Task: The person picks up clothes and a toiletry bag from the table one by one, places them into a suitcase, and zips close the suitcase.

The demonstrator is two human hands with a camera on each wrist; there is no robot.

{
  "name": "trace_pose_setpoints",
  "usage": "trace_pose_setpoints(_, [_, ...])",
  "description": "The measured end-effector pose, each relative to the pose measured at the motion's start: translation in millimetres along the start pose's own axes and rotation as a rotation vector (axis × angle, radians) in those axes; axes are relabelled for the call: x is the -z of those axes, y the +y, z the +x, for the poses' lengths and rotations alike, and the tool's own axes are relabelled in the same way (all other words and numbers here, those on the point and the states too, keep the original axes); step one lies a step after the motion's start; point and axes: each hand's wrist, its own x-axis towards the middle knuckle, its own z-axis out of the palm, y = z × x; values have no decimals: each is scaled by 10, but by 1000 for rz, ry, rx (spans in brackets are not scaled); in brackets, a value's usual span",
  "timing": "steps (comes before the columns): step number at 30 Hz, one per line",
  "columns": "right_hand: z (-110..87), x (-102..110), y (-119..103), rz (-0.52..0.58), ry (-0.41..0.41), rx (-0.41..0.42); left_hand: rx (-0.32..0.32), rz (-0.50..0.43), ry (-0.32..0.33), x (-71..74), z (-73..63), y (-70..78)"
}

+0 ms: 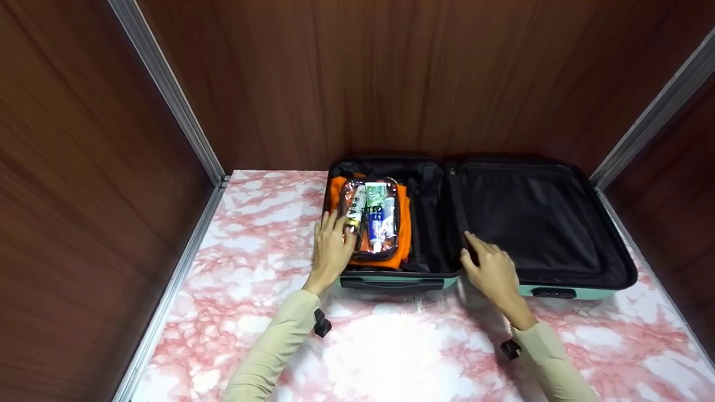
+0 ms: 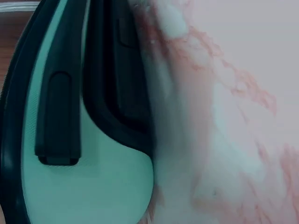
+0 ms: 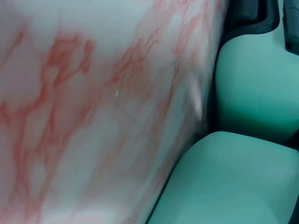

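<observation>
An open mint-green suitcase (image 1: 368,277) with black lining lies spread flat on the table. In its left half sits a clear toiletry pouch (image 1: 385,254) with black edging, on folded orange fabric (image 1: 406,223). Tubes (image 1: 376,209) show through the pouch, a green one and a blue-and-white one among them. My left hand (image 1: 330,248) rests on the suitcase's left rim, fingers extended and the thumb over the pouch's near left corner. My right hand (image 1: 494,273) touches the edge by the hinge between the halves, its fingers fairly straight. Both wrist views show the suitcase's green shell (image 2: 93,191) (image 3: 233,182), with the hands out of sight.
The suitcase's right half (image 1: 536,223) has a black lining panel and a lock (image 1: 553,292) on its front side. A red-and-white marbled tabletop (image 1: 234,268) carries everything. Brown wood-look walls (image 1: 391,78) with metal edge strips (image 1: 173,89) enclose the table.
</observation>
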Motion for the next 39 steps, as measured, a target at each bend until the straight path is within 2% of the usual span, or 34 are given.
trace_pose_setpoints(4, [5,2,-3,8,-15,-1,75,1,-2,63,-8,-85])
trace_pose_setpoints(10, [8,35,3,19,-24,-14,120,-64,30,66,-46,-190])
trace_pose_setpoints(14, [10,65,16,48,-25,-14,166,-103,37,50,-66,-194])
trace_pose_setpoints(20, [6,147,72,101,20,-21,230,-120,55,27,-90,-202])
trace_pose_setpoints(28, [-83,327,248,84,58,-34,283,-180,76,-8,-111,-218])
trace_pose_setpoints(33, [-133,409,345,57,93,-97,305,-205,74,-3,-113,-222])
trace_pose_setpoints(39, [-174,504,526,-9,202,-191,316,-214,73,17,-109,-227])
